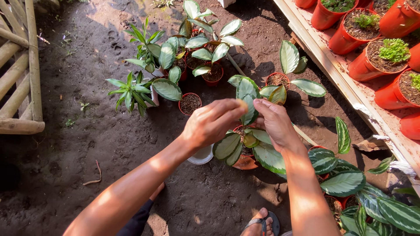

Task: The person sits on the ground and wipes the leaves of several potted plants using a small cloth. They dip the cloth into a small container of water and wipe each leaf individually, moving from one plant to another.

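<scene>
My left hand (pixel 213 123) and my right hand (pixel 275 123) meet over a small red-potted plant (pixel 245 148) with broad green-and-white leaves. Both hands pinch the same upright leaf (pixel 249 102), the left at its tip, the right along its right edge. The pot stands on dark soil just below my hands. A white round dish (pixel 202 156) lies partly hidden under my left wrist.
More red pots with leafy plants (pixel 201 54) stand on the ground behind. A wooden shelf (pixel 345 83) at right carries several red pots of small greens. Striped-leaf plants (pixel 350 179) crowd the lower right. Bamboo rails (pixel 22 74) at left. My sandalled foot (pixel 262 223) shows below.
</scene>
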